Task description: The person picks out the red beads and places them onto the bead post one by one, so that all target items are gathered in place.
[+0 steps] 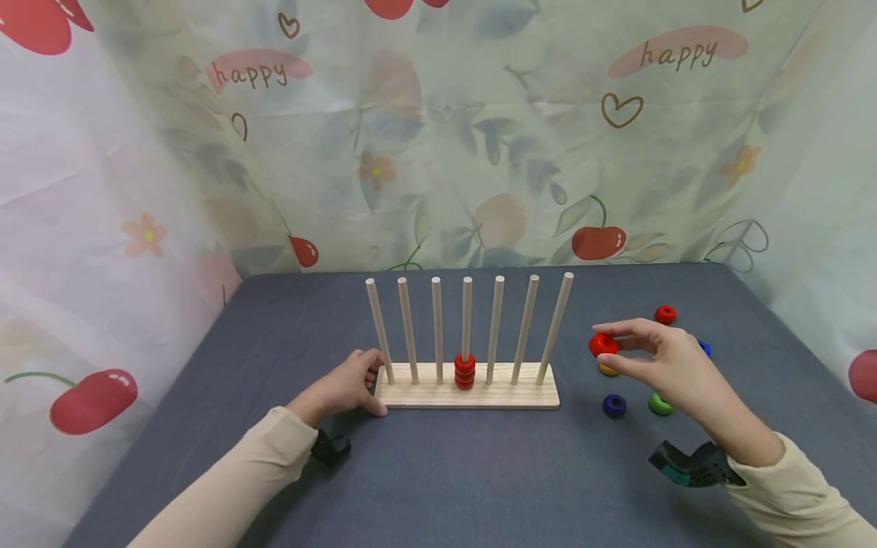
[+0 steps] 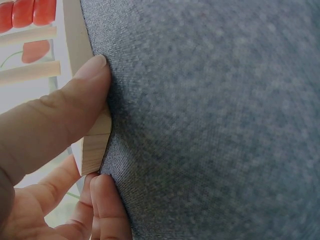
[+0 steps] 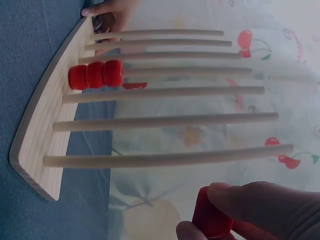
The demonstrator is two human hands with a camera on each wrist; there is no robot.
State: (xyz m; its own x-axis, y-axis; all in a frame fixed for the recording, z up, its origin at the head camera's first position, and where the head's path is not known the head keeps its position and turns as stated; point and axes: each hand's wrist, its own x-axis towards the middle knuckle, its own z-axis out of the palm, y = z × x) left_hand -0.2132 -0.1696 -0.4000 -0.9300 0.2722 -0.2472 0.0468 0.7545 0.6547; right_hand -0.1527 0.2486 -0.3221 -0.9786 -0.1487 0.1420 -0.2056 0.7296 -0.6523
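1. The red bead point(image 1: 603, 345) is in the air, above the right part of the table point(image 1: 452, 472), between the rack and the right edge. The right hand point(image 1: 661, 354) pinches it between thumb and fingers.
2. I judge this bead to be light, hard and not fragile; its glossy round surface is perhaps a little slippery. It seems best to take it by the outer rim, so that the hole stays free.
3. The wooden rack point(image 1: 493, 397) lies along the far edge, but apart from it. Its pegs look stiff; the base looks easy to shift, so an end corner is a good hold. The left hand point(image 1: 346, 387) grips its left end, thumb at the front.
4. Three red beads point(image 1: 464, 371) are stacked on the middle peg.
5. Towards the right edge lie other loose beads point(image 1: 614, 406), one red near the far right corner.
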